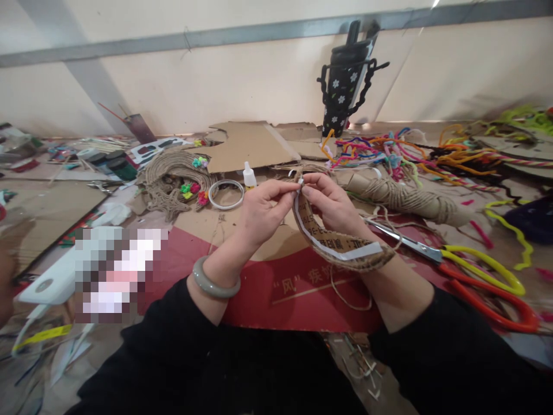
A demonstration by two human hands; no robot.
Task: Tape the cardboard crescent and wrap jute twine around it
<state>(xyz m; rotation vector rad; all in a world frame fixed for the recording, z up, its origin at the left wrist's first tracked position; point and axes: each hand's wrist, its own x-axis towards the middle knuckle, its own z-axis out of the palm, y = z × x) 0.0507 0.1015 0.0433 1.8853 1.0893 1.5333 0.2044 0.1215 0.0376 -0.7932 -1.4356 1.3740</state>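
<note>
A curved cardboard piece (317, 237), edged with twine and printed on its inner face, hangs from my fingers over a red and brown cardboard sheet (259, 300). White tape (328, 249) runs along its curve. My left hand (270, 208), a bangle on its wrist, has thumb and index finger pinched on the tape at the piece's upper end. Close beside it, my right hand (330, 202) grips the cardboard piece at that same end. The lower end of the piece lies across my right forearm. Fine contact at the fingertips is partly hidden.
Scissors (432, 253) with yellow and red handles lie at right, below a twine roll (401, 199). Behind my left hand are a glue bottle (249, 176), a tape roll (226, 204) and twine-covered shapes (166, 199). A black tumbler (343, 86) stands near the wall.
</note>
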